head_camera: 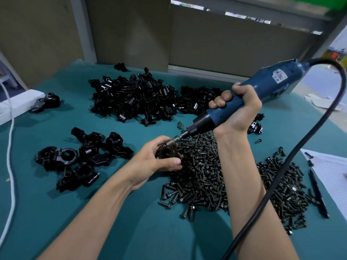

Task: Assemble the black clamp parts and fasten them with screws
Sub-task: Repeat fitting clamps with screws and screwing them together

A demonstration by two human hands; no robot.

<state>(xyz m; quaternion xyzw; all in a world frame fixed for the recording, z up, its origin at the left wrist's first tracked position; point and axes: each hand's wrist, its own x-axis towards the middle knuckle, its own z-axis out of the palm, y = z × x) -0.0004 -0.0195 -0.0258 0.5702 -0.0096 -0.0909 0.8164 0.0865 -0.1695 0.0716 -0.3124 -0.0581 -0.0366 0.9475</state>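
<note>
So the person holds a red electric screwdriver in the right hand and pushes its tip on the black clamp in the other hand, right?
Not quite. The head view shows the electric screwdriver is blue, not red. The right hand does hold it, tip on the black clamp held in the left hand.

The left hand (154,161) grips a black clamp (169,152) beside the screw heap (202,171); loose clamp parts (135,98) lie behind.
</note>
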